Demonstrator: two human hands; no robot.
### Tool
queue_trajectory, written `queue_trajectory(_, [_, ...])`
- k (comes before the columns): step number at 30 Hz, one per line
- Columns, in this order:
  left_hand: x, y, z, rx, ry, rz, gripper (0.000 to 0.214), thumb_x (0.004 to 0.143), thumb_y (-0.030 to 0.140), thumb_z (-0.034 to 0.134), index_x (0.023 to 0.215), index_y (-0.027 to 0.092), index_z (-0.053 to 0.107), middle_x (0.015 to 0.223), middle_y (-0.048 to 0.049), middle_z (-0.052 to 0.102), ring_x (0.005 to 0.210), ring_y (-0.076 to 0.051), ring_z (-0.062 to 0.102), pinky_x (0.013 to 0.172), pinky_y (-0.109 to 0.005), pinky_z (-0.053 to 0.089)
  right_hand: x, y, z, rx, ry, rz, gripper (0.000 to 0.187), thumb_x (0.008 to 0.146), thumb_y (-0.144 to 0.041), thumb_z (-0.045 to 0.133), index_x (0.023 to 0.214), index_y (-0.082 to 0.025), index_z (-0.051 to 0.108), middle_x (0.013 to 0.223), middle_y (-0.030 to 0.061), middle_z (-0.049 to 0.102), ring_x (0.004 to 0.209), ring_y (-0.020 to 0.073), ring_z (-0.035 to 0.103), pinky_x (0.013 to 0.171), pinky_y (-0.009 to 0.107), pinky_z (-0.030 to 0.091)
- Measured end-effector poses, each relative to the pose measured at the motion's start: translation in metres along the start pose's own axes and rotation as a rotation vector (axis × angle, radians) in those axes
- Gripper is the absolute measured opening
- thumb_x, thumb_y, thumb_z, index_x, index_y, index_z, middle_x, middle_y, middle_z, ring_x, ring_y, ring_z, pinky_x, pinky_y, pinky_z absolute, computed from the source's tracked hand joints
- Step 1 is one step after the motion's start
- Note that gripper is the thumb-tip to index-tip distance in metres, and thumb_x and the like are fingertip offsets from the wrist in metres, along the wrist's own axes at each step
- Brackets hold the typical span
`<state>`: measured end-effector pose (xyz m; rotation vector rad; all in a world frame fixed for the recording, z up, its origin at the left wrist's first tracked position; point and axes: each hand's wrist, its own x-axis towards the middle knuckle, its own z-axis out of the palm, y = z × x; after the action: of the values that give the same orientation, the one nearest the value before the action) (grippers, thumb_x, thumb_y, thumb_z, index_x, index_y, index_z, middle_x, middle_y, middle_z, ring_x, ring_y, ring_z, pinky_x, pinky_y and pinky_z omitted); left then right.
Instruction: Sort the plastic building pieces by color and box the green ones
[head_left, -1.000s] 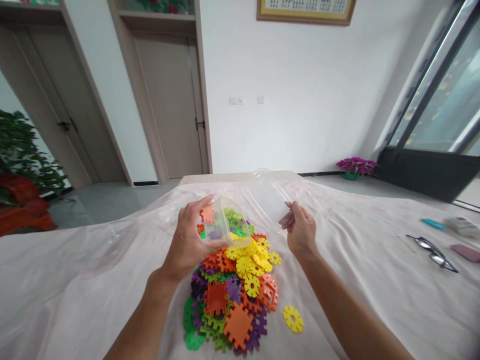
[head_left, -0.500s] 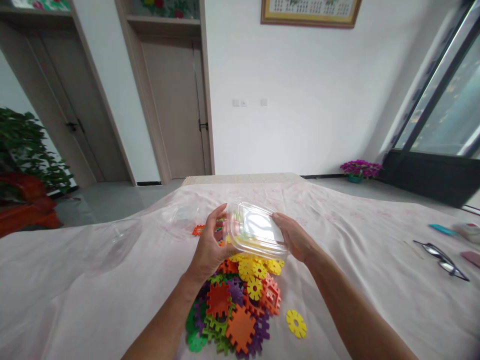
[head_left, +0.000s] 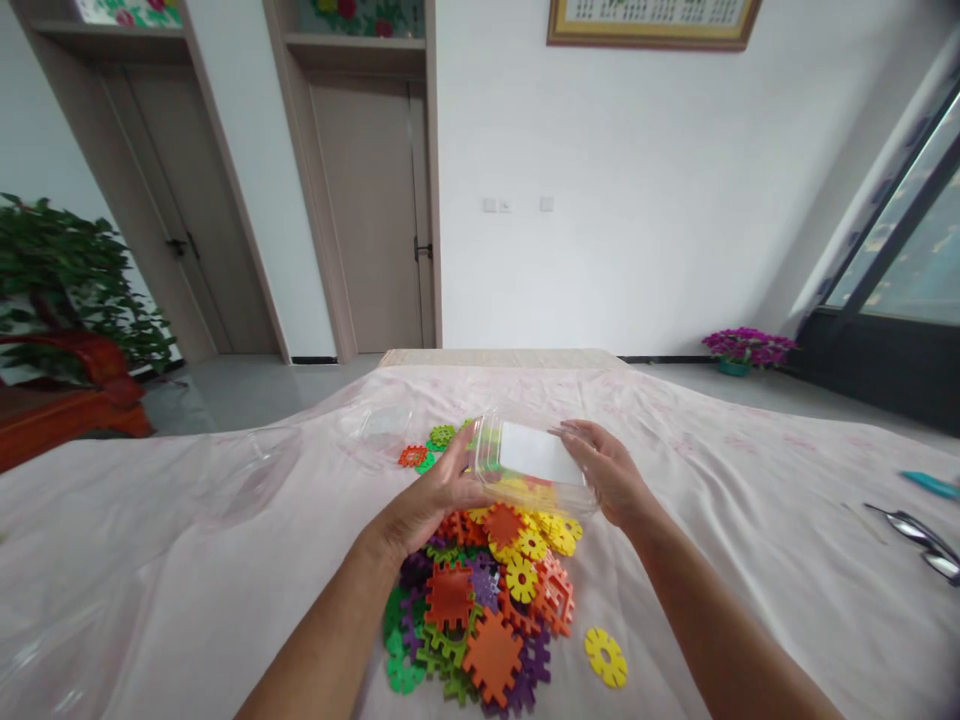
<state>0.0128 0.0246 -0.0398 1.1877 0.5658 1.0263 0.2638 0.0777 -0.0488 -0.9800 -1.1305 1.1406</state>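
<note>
Between my two hands is a clear plastic container [head_left: 536, 455], held tilted above a heap of toy pieces. My left hand [head_left: 454, 480] grips its left side, while my right hand [head_left: 609, 470] is closed on its right edge. Underneath lies the pile of colourful plastic building pieces: orange notched squares [head_left: 493, 655], yellow notched discs [head_left: 521, 578], and green and purple ones. One yellow disc [head_left: 606, 657] lies apart at the right. Farther back, a small red-orange piece [head_left: 412, 456] and a green piece [head_left: 441, 436] rest left of the container. Pieces behind the container show through blurred.
Other clear plastic containers [head_left: 382, 425] stand on the pale cloth [head_left: 300, 560] to the left. At the far right lie glasses [head_left: 919, 540] and a blue item [head_left: 930, 485]. A potted pink flower plant [head_left: 748, 345] stands on the floor beyond.
The container has turned slightly in my hands, and its glare has faded to show a white rectangular area. The view has swung a little left. An orange square now shows just below the container.
</note>
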Motion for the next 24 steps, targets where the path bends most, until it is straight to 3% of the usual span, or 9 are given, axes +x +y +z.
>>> queue_trajectory(4, [0.003, -0.008, 0.004, 0.022, 0.189, -0.010, 0.085, 0.075, 0.037, 0.075, 0.149, 0.034, 0.034, 0.138, -0.0093, 0.055, 0.116, -0.025, 0.060, 0.098, -0.040, 0.049, -0.004, 0.006, 0.006, -0.047, -0.011, -0.041, 0.044, 0.069, -0.048, 0.079, 0.099, -0.020, 0.063, 0.091, 0.0032, 0.070, 0.073, 0.0157, 0.062, 0.060, 0.024, 0.046])
queue_trajectory(9, [0.013, -0.014, 0.004, -0.011, 0.369, 0.086, 0.060, 0.078, 0.031, 0.072, 0.134, 0.022, 0.054, 0.114, -0.0083, 0.069, 0.097, -0.020, 0.067, 0.087, -0.031, 0.053, -0.013, 0.010, 0.020, -0.045, -0.100, -0.006, 0.040, 0.080, -0.055, 0.067, 0.102, -0.022, 0.066, 0.097, 0.0049, 0.070, 0.078, 0.0176, 0.063, 0.063, 0.026, 0.049])
queue_trajectory(13, [0.014, 0.002, -0.025, -0.006, 0.618, 0.129, 0.054, 0.076, 0.024, 0.072, 0.127, 0.020, 0.057, 0.103, -0.0059, 0.069, 0.082, -0.014, 0.067, 0.076, -0.025, 0.055, -0.010, 0.012, 0.019, 0.008, -0.104, -0.023, 0.049, 0.087, -0.062, 0.053, 0.115, -0.024, 0.066, 0.120, 0.0088, 0.067, 0.104, 0.0224, 0.062, 0.079, 0.034, 0.053])
queue_trajectory(17, [0.010, 0.011, -0.062, -0.124, 0.856, 0.144, 0.054, 0.076, 0.017, 0.065, 0.129, 0.020, 0.052, 0.099, -0.0061, 0.066, 0.076, -0.014, 0.068, 0.068, -0.027, 0.055, -0.008, 0.021, 0.018, -0.041, -0.110, 0.078, 0.040, 0.083, -0.053, 0.063, 0.107, -0.022, 0.068, 0.113, 0.0098, 0.069, 0.097, 0.0214, 0.064, 0.073, 0.031, 0.053])
queue_trajectory(20, [0.008, 0.002, -0.074, -0.118, 0.924, 0.053, 0.053, 0.077, 0.018, 0.063, 0.129, 0.022, 0.051, 0.099, -0.0059, 0.066, 0.076, -0.014, 0.068, 0.063, -0.025, 0.054, -0.013, 0.032, 0.026, -0.021, -0.170, 0.206, 0.036, 0.079, -0.048, 0.069, 0.103, -0.022, 0.068, 0.101, 0.0070, 0.069, 0.080, 0.0173, 0.065, 0.060, 0.027, 0.052])
queue_trajectory(24, [0.011, -0.018, -0.066, 0.015, 0.915, 0.011, 0.053, 0.077, 0.025, 0.066, 0.128, 0.025, 0.052, 0.104, -0.0055, 0.066, 0.076, -0.012, 0.067, 0.059, -0.020, 0.050, -0.020, 0.043, 0.034, -0.166, -0.289, 0.195, 0.039, 0.076, -0.052, 0.070, 0.093, -0.018, 0.069, 0.091, 0.0053, 0.067, 0.080, 0.0172, 0.063, 0.053, 0.023, 0.047])
